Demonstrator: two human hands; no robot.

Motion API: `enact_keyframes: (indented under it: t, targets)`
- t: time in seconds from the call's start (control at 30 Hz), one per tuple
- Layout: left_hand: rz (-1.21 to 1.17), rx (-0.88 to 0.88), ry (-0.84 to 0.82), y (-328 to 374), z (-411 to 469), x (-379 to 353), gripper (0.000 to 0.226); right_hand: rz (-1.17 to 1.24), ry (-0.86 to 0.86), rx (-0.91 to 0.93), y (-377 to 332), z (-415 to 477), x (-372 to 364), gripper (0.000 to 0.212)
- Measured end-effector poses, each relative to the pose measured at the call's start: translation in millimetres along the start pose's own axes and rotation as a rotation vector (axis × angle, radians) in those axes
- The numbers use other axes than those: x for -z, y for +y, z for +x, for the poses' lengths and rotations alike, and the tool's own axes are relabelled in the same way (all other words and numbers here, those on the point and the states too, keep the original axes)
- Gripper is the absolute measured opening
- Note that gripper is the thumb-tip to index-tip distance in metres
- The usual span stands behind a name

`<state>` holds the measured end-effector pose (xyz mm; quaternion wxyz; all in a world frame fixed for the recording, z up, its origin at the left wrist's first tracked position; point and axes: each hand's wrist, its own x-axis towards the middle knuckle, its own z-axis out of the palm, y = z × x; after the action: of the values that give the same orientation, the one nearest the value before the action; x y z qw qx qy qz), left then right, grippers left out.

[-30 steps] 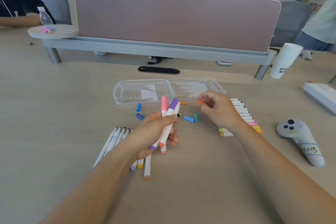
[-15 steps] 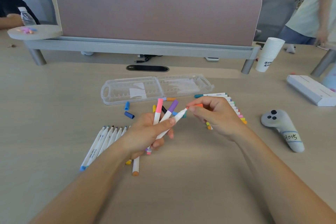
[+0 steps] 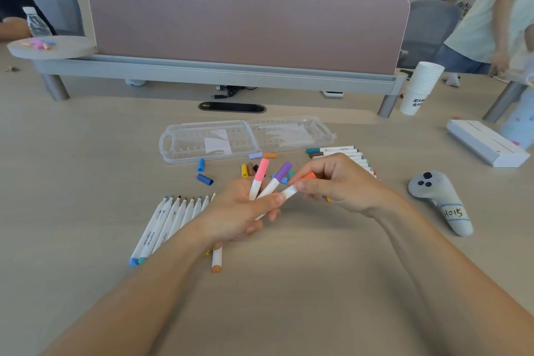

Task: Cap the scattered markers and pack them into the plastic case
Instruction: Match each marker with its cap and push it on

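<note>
There's the orange cap (image 3: 308,176), pinched by the right hand (image 3: 344,186) between thumb and fingertips, right at the tip of the white marker (image 3: 289,191). That marker juts from the left hand (image 3: 239,211), its long axis slanting from that fist toward the right hand, so the push should run straight down the barrel. Seated yet? Can't tell. The left hand also curls round a pink-capped marker (image 3: 259,178) and a purple-capped marker (image 3: 276,179). The open plastic case (image 3: 187,141) lies beyond both hands. The uncapped markers (image 3: 176,217) left of the left hand read "marker"; the grey controller (image 3: 430,191) right of the right hand says "H015".

Clear glossy plastic case (image 3: 202,143) on matt woodgrain table (image 3: 86,182).
</note>
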<state>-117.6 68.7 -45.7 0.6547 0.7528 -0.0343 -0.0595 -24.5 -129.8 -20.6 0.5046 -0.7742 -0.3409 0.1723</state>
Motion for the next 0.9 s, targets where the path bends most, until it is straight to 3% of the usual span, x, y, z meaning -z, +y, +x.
enact_keyframes:
  t: [0.13, 0.4, 0.5, 0.6, 0.73, 0.8, 0.9]
  targets:
    - [-0.057, -0.043, 0.036, 4, 0, -7, 0.023, -0.008, 0.029, 0.024, -4, -3, -2, 0.010]
    - [0.053, -0.090, -0.062, 4, 4, -25, 0.013, 0.023, 0.111, -0.006, -18, -35, 2, 0.008]
    - [0.089, -0.096, -0.087, 10, 2, -39, 0.013, 0.075, 0.210, -0.030, -21, -51, 5, 0.019]
    - [0.224, -0.142, -0.065, 18, 2, -48, 0.033, 0.104, 0.340, -0.002, -24, -71, 14, 0.021]
    - [0.457, -0.271, -0.125, 21, 8, -65, 0.027, 0.064, 0.336, 0.021, -27, -98, 16, 0.032]
    - [0.629, -0.344, -0.174, 16, 11, -83, 0.023, 0.032, 0.320, 0.009, -23, -109, 14, 0.024]
    - [0.735, -0.321, -0.129, 5, 18, -114, 0.018, -0.016, 0.370, -0.021, -8, -121, 13, 0.005]
